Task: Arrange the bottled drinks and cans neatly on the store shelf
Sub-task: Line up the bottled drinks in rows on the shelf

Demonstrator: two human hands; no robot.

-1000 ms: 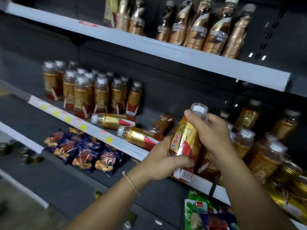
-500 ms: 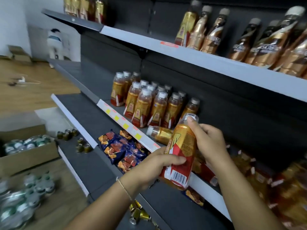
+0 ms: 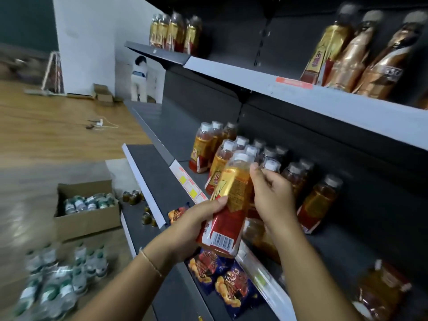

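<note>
Both hands' fingers wrap the tea bottle, carrying it; next, stand it beside the upright bottles.

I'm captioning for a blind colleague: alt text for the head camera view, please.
Two hands hold a gold-and-red bottle before a shelf of standing bottles: left hand at its base, right hand near its cap. Snack packs lie below.
</note>
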